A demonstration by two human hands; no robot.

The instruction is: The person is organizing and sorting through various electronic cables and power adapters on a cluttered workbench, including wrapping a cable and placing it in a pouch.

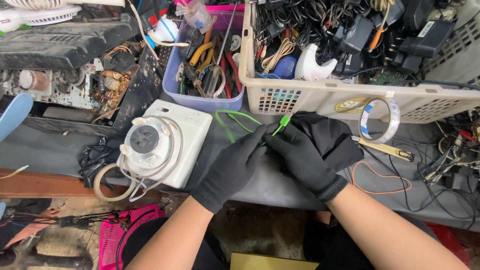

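Left hand (235,162) and right hand (305,160), both gloved, meet over the surface (60,147). Both pinch the green cable (235,120); its plug end protrudes above the fingertips, its loop trails left toward the white device (165,142).

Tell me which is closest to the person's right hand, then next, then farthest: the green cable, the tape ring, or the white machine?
From the right hand, in the head view:
1. Green cable: pinched at its fingertips.
2. Tape ring: to its right, leaning on the cream basket.
3. White machine: far to its left, past the left hand.
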